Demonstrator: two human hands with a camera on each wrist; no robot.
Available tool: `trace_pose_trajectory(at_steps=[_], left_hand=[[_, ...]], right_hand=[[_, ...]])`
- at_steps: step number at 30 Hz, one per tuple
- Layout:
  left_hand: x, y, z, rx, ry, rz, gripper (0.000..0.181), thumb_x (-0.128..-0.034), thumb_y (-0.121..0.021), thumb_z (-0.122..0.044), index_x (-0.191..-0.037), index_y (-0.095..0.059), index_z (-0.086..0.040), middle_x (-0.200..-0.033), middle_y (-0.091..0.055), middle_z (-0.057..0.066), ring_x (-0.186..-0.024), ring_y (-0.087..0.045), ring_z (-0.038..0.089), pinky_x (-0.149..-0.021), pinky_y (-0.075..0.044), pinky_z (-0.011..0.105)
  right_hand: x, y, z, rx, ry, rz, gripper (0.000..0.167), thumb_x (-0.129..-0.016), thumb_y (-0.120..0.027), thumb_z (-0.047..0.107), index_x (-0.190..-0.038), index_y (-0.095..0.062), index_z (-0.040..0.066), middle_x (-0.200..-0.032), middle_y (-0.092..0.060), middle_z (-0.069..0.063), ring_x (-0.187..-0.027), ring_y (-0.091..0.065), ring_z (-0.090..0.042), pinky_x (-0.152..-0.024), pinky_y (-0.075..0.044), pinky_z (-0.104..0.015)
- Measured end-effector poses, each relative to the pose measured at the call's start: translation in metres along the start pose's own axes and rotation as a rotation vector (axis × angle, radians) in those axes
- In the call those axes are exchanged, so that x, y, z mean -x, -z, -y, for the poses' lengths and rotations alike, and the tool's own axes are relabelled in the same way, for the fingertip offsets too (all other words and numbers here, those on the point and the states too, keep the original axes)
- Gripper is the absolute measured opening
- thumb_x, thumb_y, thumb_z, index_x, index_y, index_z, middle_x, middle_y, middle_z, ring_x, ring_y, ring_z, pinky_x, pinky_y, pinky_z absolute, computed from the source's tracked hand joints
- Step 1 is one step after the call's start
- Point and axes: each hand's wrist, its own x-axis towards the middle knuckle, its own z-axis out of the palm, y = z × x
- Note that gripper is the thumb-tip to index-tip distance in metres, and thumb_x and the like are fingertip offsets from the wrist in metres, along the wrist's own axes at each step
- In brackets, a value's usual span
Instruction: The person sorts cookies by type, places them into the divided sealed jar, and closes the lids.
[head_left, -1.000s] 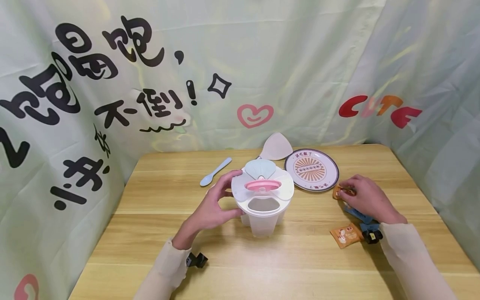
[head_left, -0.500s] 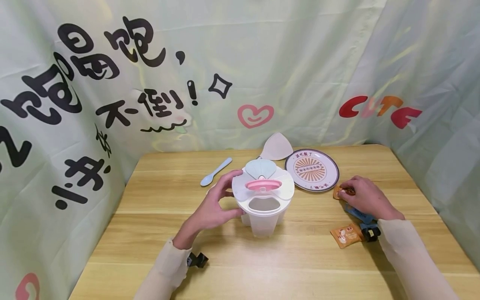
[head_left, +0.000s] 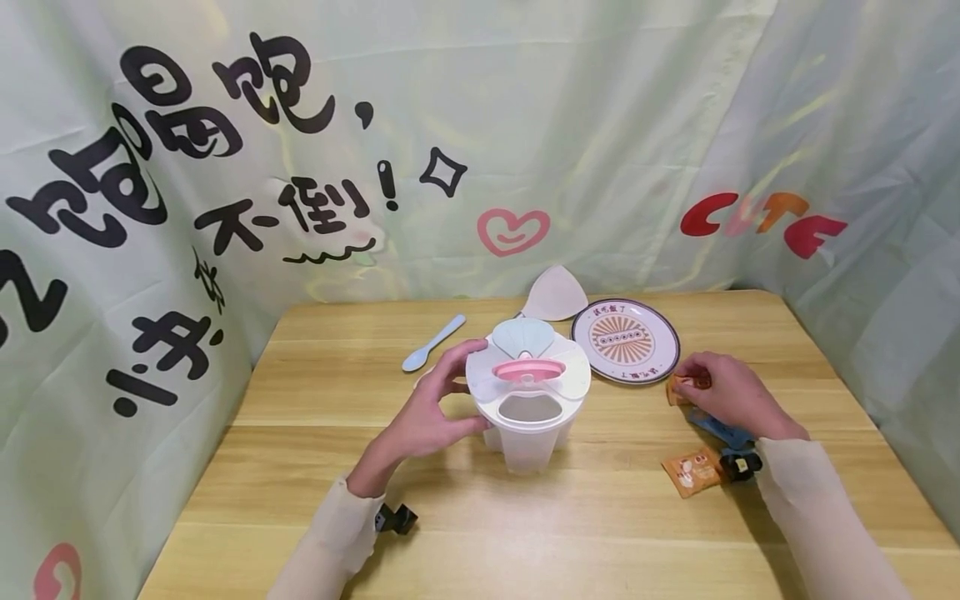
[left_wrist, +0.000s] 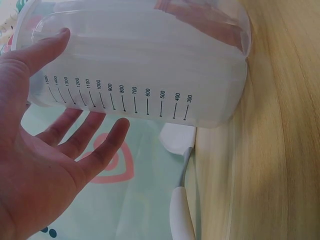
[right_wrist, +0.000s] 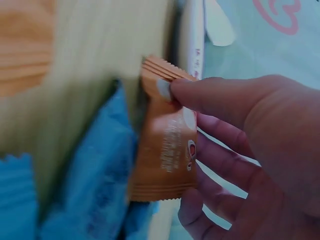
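Note:
A clear plastic storage container (head_left: 528, 446) with several compartments, measuring marks and a white, pink-handled lid (head_left: 487, 387) stands upright on the table. My left hand (head_left: 431, 417) holds its left side near the top, thumb toward me and fingers farther back. In the left wrist view, the thumb lies over the container (left_wrist: 145, 75) wall and the other fingers reach along its side. On the right, my right hand (head_left: 731, 396) pinches an orange snack packet (right_wrist: 167, 140) between thumb and fingers, near the plate. Blue packets (right_wrist: 100, 165) lie right beside it, partly under the hand and wrist in the head view.
Another orange packet (head_left: 693, 472) lies closer to me. Behind the container are a patterned round plate (head_left: 624, 342) and a pale spatula (head_left: 555, 296), its handle hidden in the head view. A light blue spoon (head_left: 435, 343) lies at back left. Printed cloth (head_left: 615, 125) walls the table's back and sides.
Both hands stay almost in place, the left at the container and the right on the orange packet. The head view shifts very slightly.

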Motion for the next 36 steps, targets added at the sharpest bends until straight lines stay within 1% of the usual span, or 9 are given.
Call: trace_pose_trajectory(at_steps=[3, 6, 9, 14, 19, 22, 26, 29, 36], left_hand=[[0.000, -0.001, 0.000, 0.000, -0.006, 0.000, 0.097, -0.0845, -0.091, -0.003, -0.165, -0.040, -0.022, -0.155, -0.057, 0.010, -0.132, -0.063, 0.031, -0.102, -0.064, 0.048], [0.000, -0.001, 0.000, -0.004, -0.013, -0.001, 0.096, -0.0851, -0.091, -0.004, -0.165, -0.040, -0.021, -0.156, -0.057, 0.011, -0.132, -0.063, 0.031, -0.101, -0.064, 0.049], [-0.001, 0.000, -0.001, -0.001, -0.009, -0.002, 0.097, -0.0848, -0.091, -0.003, -0.165, -0.040, -0.021, -0.156, -0.057, 0.011, -0.132, -0.063, 0.031, -0.101, -0.064, 0.049], [0.000, 0.000, 0.000, -0.004, -0.008, -0.005, 0.096, -0.0848, -0.091, -0.003, -0.165, -0.041, -0.021, -0.156, -0.057, 0.011, -0.132, -0.063, 0.031, -0.101, -0.064, 0.050], [0.000, 0.000, 0.001, -0.008, -0.010, -0.007, 0.097, -0.0845, -0.091, -0.003, -0.165, -0.040, -0.020, -0.158, -0.055, 0.010, -0.133, -0.063, 0.031, -0.100, -0.064, 0.050], [0.000, 0.000, 0.002, -0.009, -0.011, -0.007, 0.097, -0.0846, -0.091, -0.003, -0.165, -0.040, -0.021, -0.159, -0.055, 0.010, -0.134, -0.063, 0.031, -0.101, -0.064, 0.050], [-0.001, 0.000, 0.001, -0.009, -0.019, -0.005, 0.097, -0.0849, -0.091, -0.004, -0.165, -0.039, -0.021, -0.160, -0.054, 0.010, -0.133, -0.063, 0.031, -0.100, -0.064, 0.050], [-0.001, 0.000, 0.001, -0.011, -0.021, -0.006, 0.098, -0.0846, -0.091, -0.003, -0.166, -0.039, -0.021, -0.160, -0.054, 0.010, -0.133, -0.063, 0.031, -0.100, -0.064, 0.049], [0.000, 0.000, 0.001, -0.010, -0.011, -0.005, 0.098, -0.0845, -0.091, -0.003, -0.165, -0.039, -0.021, -0.160, -0.054, 0.009, -0.134, -0.062, 0.030, -0.100, -0.064, 0.050]], right_hand=[[0.002, 0.005, 0.001, -0.021, -0.011, 0.007, 0.016, -0.099, -0.080, 0.012, -0.109, -0.072, 0.001, -0.100, -0.074, -0.015, -0.089, -0.063, -0.026, -0.073, -0.058, -0.034], [0.003, 0.009, 0.002, -0.033, -0.003, -0.004, 0.022, -0.098, -0.081, 0.014, -0.113, -0.072, 0.000, -0.102, -0.074, -0.016, -0.090, -0.065, -0.027, -0.070, -0.056, -0.026], [0.004, 0.011, 0.002, -0.040, 0.005, -0.023, 0.027, -0.098, -0.082, 0.015, -0.117, -0.074, -0.002, -0.106, -0.076, -0.019, -0.093, -0.068, -0.029, -0.069, -0.054, -0.020], [0.007, 0.013, 0.003, -0.039, 0.010, -0.042, 0.025, -0.097, -0.083, 0.015, -0.115, -0.077, -0.001, -0.110, -0.077, -0.020, -0.095, -0.069, -0.030, -0.070, -0.054, -0.020], [0.011, 0.015, 0.006, -0.053, 0.041, -0.091, 0.026, -0.095, -0.086, 0.017, -0.114, -0.079, 0.002, -0.106, -0.077, -0.016, -0.095, -0.067, -0.029, -0.069, -0.052, -0.020], [0.014, 0.017, 0.011, -0.087, 0.064, -0.129, 0.026, -0.095, -0.087, 0.020, -0.114, -0.079, 0.004, -0.104, -0.078, -0.014, -0.093, -0.066, -0.021, -0.067, -0.052, -0.019], [0.016, 0.019, 0.020, -0.133, 0.100, -0.175, 0.023, -0.095, -0.087, 0.020, -0.114, -0.080, 0.008, -0.105, -0.079, -0.011, -0.089, -0.062, 0.000, -0.070, -0.055, -0.016], [0.016, 0.022, 0.026, -0.161, 0.118, -0.193, 0.021, -0.095, -0.086, 0.018, -0.113, -0.080, 0.008, -0.106, -0.079, -0.012, -0.087, -0.058, 0.010, -0.072, -0.056, -0.014], [0.019, 0.029, 0.040, -0.181, 0.143, -0.206, 0.019, -0.098, -0.083, 0.015, -0.116, -0.079, 0.008, -0.106, -0.079, -0.011, -0.089, -0.058, 0.013, -0.073, -0.055, -0.010]])
